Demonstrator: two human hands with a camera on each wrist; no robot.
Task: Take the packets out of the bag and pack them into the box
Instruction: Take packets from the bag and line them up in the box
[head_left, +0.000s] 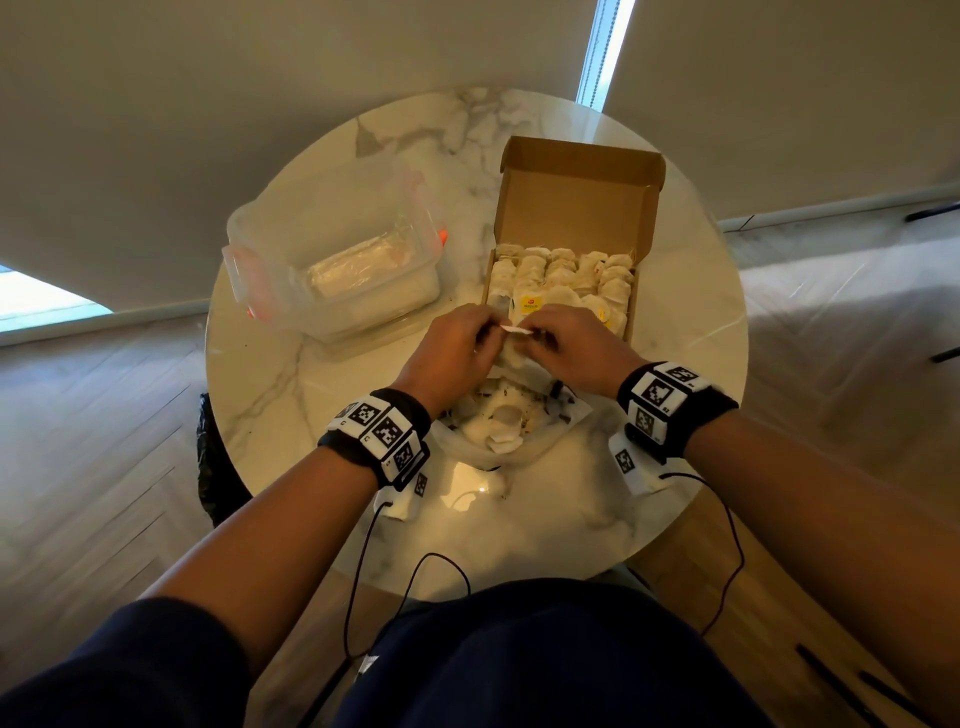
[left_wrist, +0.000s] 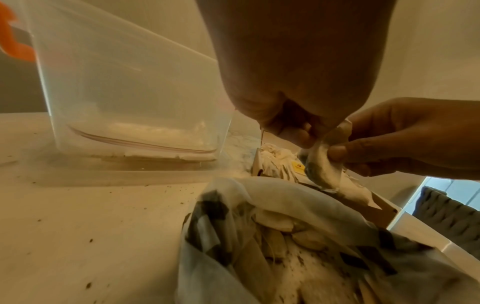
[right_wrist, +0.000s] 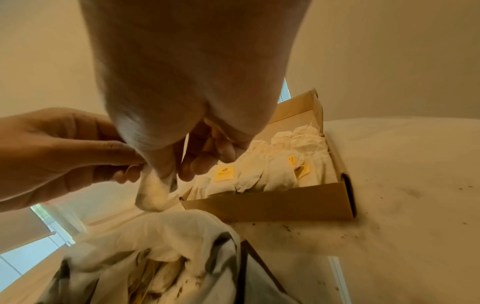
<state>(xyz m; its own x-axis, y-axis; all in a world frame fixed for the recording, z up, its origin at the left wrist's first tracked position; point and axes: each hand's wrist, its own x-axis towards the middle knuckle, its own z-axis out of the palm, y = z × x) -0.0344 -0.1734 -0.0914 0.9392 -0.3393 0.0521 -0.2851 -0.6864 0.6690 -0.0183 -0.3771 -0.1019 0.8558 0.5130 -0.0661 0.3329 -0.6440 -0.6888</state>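
An open cardboard box (head_left: 574, 208) stands at the back right of the round table, packed with rows of white tea packets (head_left: 563, 275). In front of it lies a crumpled white plastic bag (head_left: 511, 426) with more packets inside. Both hands meet above the bag, just before the box's near edge. My left hand (head_left: 457, 343) and my right hand (head_left: 563, 338) pinch the same white tea packet (left_wrist: 324, 162) between fingertips; it hangs down between them. In the right wrist view that tea packet (right_wrist: 153, 191) dangles over the bag (right_wrist: 145, 246), beside the box (right_wrist: 275, 201).
A clear plastic container (head_left: 332, 249) with orange clips stands at the back left of the marble table (head_left: 675, 467). Dark crumbs (left_wrist: 88, 240) are scattered on the tabletop. Cables run from both wrist bands over the near table edge.
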